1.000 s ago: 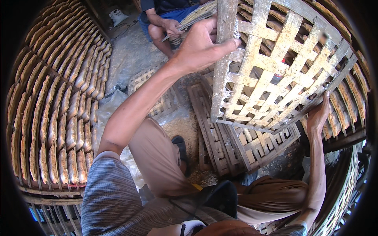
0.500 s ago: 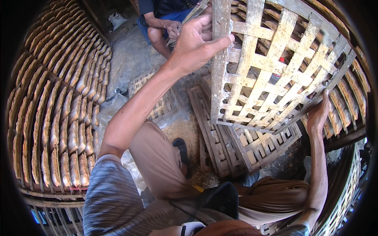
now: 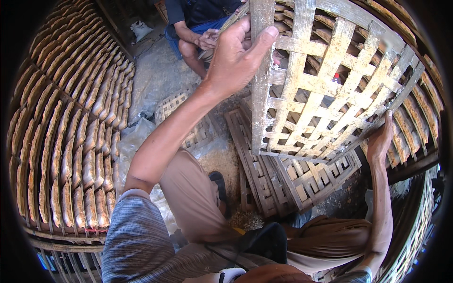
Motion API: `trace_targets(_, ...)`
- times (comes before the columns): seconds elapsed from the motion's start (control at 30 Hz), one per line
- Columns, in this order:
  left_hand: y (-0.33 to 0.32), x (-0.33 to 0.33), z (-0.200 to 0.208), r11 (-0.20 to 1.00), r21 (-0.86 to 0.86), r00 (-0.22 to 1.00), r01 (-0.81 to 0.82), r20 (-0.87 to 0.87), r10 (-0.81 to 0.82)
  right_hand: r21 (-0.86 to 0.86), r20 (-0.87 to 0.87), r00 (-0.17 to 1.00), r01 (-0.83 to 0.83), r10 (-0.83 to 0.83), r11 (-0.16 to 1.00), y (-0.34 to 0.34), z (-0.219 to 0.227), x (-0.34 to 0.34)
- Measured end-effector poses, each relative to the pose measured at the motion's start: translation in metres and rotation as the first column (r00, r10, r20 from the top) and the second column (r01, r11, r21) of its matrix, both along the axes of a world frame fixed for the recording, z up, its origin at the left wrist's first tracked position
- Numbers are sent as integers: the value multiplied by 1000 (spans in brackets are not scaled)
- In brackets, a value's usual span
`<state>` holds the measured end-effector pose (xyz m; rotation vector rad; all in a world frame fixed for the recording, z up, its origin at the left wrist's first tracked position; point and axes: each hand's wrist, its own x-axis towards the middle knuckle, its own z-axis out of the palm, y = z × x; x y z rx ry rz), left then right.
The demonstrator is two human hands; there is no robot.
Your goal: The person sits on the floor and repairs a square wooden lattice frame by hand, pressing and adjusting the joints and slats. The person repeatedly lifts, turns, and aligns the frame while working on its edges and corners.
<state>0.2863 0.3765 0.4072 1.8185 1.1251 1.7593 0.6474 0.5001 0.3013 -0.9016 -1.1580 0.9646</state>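
A woven bamboo tray (image 3: pixel 311 81) with a wooden frame is raised and tilted in front of me, dusted with pale crumbs. My left hand (image 3: pixel 238 59) grips its left frame bar near the top, with the thumb on the front and the fingers partly hidden behind. At the lower right edge, my right hand (image 3: pixel 380 137) is closed on the frame, its fingers mostly out of sight. Below the raised tray lies a stack of similar wooden-framed trays (image 3: pixel 295 193), loosely overlapped on the floor.
Racks of pale brown slabs (image 3: pixel 66 160) line the left side, with more slabs (image 3: pixel 415 108) at the right. Opposite sits another person (image 3: pixel 191 33), holding thin strips. Clear plastic sheeting (image 3: pixel 137 139) and another lattice tray (image 3: pixel 177 106) lie on the floor. A red-capped bottle (image 3: pixel 336 78) shows through the lattice.
The raised tray has shifted slightly left and down. My left hand has moved a little left, its thumb now higher on the bar; my right hand has hardly moved.
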Motion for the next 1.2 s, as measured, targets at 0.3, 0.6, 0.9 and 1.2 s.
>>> trace_targets(0.3, -5, -13, 12, 952, -156, 943, -263, -251, 219, -27, 5, 1000, -19, 19, 999, 6, -3, 2)
trace_targets(0.6, -13, -16, 3, 947, -253, 929, -198, -355, 100, -52, -23, 999, -36, 35, 998, -1, 2, -4)
trace_targets(0.9, -14, -22, -19, 966, -257, 966, -6, -252, -61, -64, -9, 999, -32, 31, 997, 1, -2, 4)
trace_targets(1.2, -7, -4, -25, 950, -241, 971, -201, -179, 160, 12, -4, 999, -49, 49, 999, 11, -12, 7)
